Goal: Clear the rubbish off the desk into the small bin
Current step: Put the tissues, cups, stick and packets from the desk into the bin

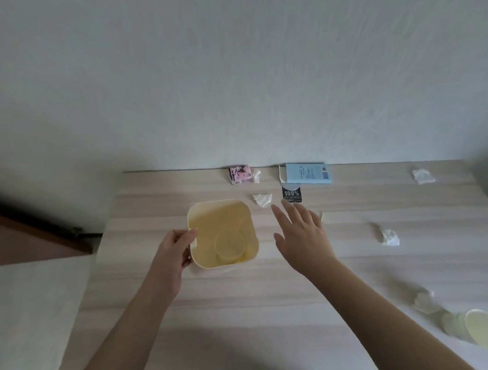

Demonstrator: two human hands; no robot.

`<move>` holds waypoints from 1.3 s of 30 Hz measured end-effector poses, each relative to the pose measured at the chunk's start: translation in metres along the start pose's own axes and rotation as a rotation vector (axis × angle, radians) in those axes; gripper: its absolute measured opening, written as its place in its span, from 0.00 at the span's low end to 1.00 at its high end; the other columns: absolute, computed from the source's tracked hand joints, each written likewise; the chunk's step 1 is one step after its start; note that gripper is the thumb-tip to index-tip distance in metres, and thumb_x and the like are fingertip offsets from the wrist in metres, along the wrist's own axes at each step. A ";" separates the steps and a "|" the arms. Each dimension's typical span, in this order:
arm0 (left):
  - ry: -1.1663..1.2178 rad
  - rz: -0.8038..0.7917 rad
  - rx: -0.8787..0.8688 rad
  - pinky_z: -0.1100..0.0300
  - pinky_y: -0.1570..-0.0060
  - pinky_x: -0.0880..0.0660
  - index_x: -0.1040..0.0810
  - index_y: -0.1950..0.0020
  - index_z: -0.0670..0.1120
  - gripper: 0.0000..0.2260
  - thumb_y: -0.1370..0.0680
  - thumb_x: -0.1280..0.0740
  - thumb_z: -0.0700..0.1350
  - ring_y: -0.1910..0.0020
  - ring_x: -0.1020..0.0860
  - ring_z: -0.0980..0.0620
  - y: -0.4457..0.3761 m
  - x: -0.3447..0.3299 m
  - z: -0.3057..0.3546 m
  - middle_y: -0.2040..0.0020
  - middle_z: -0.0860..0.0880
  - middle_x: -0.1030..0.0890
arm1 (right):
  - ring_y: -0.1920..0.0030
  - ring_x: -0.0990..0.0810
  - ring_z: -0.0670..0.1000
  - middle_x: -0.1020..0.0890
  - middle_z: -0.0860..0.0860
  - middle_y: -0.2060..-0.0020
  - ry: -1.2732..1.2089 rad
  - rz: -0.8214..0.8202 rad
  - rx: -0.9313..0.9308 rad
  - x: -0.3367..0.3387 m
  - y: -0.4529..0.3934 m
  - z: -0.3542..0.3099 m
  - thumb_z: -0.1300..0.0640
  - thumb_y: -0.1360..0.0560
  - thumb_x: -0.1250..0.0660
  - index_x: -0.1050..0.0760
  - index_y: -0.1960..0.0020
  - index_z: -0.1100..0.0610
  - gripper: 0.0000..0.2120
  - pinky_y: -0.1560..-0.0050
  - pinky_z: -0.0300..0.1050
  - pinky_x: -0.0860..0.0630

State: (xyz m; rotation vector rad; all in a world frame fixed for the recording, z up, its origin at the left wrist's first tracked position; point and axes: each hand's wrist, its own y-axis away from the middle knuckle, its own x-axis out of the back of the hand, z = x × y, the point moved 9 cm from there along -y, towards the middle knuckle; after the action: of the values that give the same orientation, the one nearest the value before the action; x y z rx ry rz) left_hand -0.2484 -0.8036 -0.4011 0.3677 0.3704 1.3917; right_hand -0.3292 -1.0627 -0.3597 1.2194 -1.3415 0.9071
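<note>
Pale wood counter (261, 296) against white wall. Left hand (177, 246) fingers closed on near-left rim of small yellow bin (205, 219), likely steadying it. Right hand (302, 234) open, empty, stretched toward crumpled tissue (262, 199) just far-right of bin. More tissue (389, 236) well right.

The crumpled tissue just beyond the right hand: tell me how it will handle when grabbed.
The crumpled tissue looks thin and wadded, so it will probably squash in the right hand. It likely weighs almost nothing. Its irregular folds suggest it won't roll.
</note>
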 end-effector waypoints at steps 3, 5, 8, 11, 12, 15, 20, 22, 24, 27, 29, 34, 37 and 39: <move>-0.002 0.046 -0.031 0.60 0.68 0.34 0.27 0.56 0.45 0.05 0.22 0.33 0.43 0.74 0.33 0.57 -0.005 -0.006 0.005 0.74 0.56 0.29 | 0.24 0.44 0.56 0.43 0.52 0.23 -0.003 -0.024 0.023 -0.011 -0.033 0.011 0.46 0.20 0.44 0.49 0.23 0.50 0.29 0.27 0.54 0.45; 0.002 0.072 -0.045 0.59 0.67 0.36 0.27 0.56 0.45 0.05 0.21 0.33 0.43 0.73 0.34 0.56 -0.010 -0.007 0.008 0.73 0.55 0.29 | 0.25 0.43 0.56 0.43 0.52 0.23 -0.006 -0.045 0.037 -0.022 -0.054 0.014 0.47 0.20 0.43 0.48 0.23 0.49 0.29 0.28 0.54 0.43; 0.012 0.109 -0.042 0.57 0.67 0.39 0.28 0.56 0.45 0.05 0.22 0.34 0.42 0.71 0.35 0.54 -0.017 -0.006 0.013 0.73 0.54 0.29 | 0.26 0.40 0.57 0.43 0.52 0.23 -0.005 -0.085 0.050 -0.043 -0.085 0.015 0.51 0.21 0.41 0.47 0.23 0.48 0.28 0.29 0.55 0.41; 0.005 0.114 -0.038 0.56 0.67 0.39 0.28 0.56 0.45 0.05 0.21 0.34 0.42 0.71 0.35 0.53 -0.025 -0.004 0.015 0.73 0.54 0.29 | 0.28 0.36 0.57 0.41 0.52 0.24 0.001 -0.140 0.037 -0.065 -0.116 0.017 0.55 0.21 0.40 0.46 0.23 0.47 0.29 0.31 0.56 0.37; -0.002 0.112 -0.038 0.56 0.67 0.38 0.28 0.56 0.45 0.05 0.22 0.33 0.42 0.71 0.35 0.53 -0.029 -0.002 0.015 0.73 0.54 0.30 | 0.29 0.35 0.57 0.41 0.52 0.24 0.003 -0.160 0.029 -0.074 -0.124 0.018 0.57 0.22 0.39 0.46 0.24 0.47 0.29 0.32 0.56 0.36; -0.026 0.103 -0.036 0.58 0.69 0.39 0.27 0.56 0.44 0.08 0.25 0.30 0.46 0.73 0.35 0.56 -0.039 0.003 0.014 0.72 0.53 0.31 | 0.32 0.33 0.59 0.39 0.53 0.26 0.030 -0.216 0.014 -0.099 -0.147 0.024 0.58 0.22 0.39 0.45 0.24 0.47 0.29 0.35 0.56 0.32; -0.035 0.097 -0.003 0.56 0.68 0.39 0.26 0.56 0.45 0.12 0.31 0.29 0.51 0.72 0.34 0.55 -0.052 0.005 0.008 0.70 0.52 0.29 | 0.34 0.32 0.59 0.38 0.53 0.27 0.064 -0.300 0.028 -0.135 -0.162 0.026 0.49 0.22 0.38 0.41 0.26 0.46 0.26 0.38 0.57 0.32; -0.028 0.100 0.010 0.58 0.69 0.38 0.26 0.55 0.45 0.13 0.31 0.30 0.51 0.73 0.34 0.56 -0.056 0.006 0.005 0.71 0.53 0.29 | 0.35 0.31 0.58 0.35 0.53 0.29 0.078 -0.295 0.040 -0.142 -0.163 0.026 0.51 0.21 0.38 0.39 0.27 0.46 0.24 0.39 0.55 0.31; -0.020 0.102 0.015 0.59 0.71 0.38 0.26 0.55 0.44 0.13 0.31 0.30 0.51 0.74 0.34 0.57 -0.059 0.007 0.004 0.72 0.54 0.30 | 0.37 0.30 0.57 0.32 0.53 0.32 0.057 -0.257 0.026 -0.144 -0.165 0.027 0.56 0.22 0.38 0.37 0.28 0.47 0.23 0.42 0.53 0.29; -0.010 0.104 0.020 0.60 0.71 0.39 0.27 0.56 0.44 0.12 0.31 0.30 0.51 0.75 0.35 0.58 -0.063 0.009 0.003 0.73 0.54 0.30 | 0.41 0.27 0.58 0.26 0.54 0.39 -0.026 -0.216 -0.013 -0.142 -0.172 0.034 0.63 0.23 0.38 0.28 0.34 0.52 0.18 0.48 0.51 0.26; 0.002 0.113 0.029 0.58 0.70 0.40 0.27 0.56 0.44 0.12 0.31 0.30 0.50 0.75 0.36 0.57 -0.065 0.011 0.003 0.73 0.54 0.31 | 0.46 0.23 0.59 0.23 0.55 0.44 -0.098 -0.224 -0.054 -0.140 -0.178 0.040 0.65 0.23 0.39 0.24 0.40 0.54 0.15 0.53 0.49 0.25; 0.019 0.114 0.030 0.58 0.70 0.40 0.28 0.57 0.44 0.12 0.31 0.31 0.50 0.75 0.36 0.57 -0.068 0.011 0.004 0.74 0.55 0.32 | 0.49 0.20 0.60 0.19 0.56 0.48 -0.267 -0.111 -0.098 -0.116 -0.209 0.045 0.63 0.23 0.37 0.22 0.40 0.56 0.14 0.53 0.48 0.25; 0.025 0.132 0.041 0.57 0.68 0.39 0.27 0.56 0.43 0.12 0.31 0.30 0.50 0.73 0.35 0.55 -0.068 0.013 0.006 0.72 0.53 0.31 | 0.51 0.21 0.60 0.19 0.58 0.44 -0.310 -0.101 -0.147 -0.109 -0.232 0.046 0.62 0.23 0.37 0.34 0.29 0.53 0.23 0.60 0.45 0.29; 0.022 0.140 0.049 0.55 0.66 0.38 0.27 0.55 0.43 0.13 0.31 0.30 0.50 0.70 0.34 0.53 -0.067 0.016 0.007 0.71 0.51 0.30 | 0.57 0.24 0.57 0.19 0.58 0.45 -0.302 -0.151 -0.170 -0.114 -0.245 0.046 0.60 0.23 0.39 0.39 0.26 0.51 0.27 0.68 0.42 0.33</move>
State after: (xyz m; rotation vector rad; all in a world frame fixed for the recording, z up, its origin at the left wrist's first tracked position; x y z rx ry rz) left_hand -0.1839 -0.7979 -0.4264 0.4255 0.4042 1.5268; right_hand -0.1091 -1.1343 -0.5068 1.3405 -1.5063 0.5042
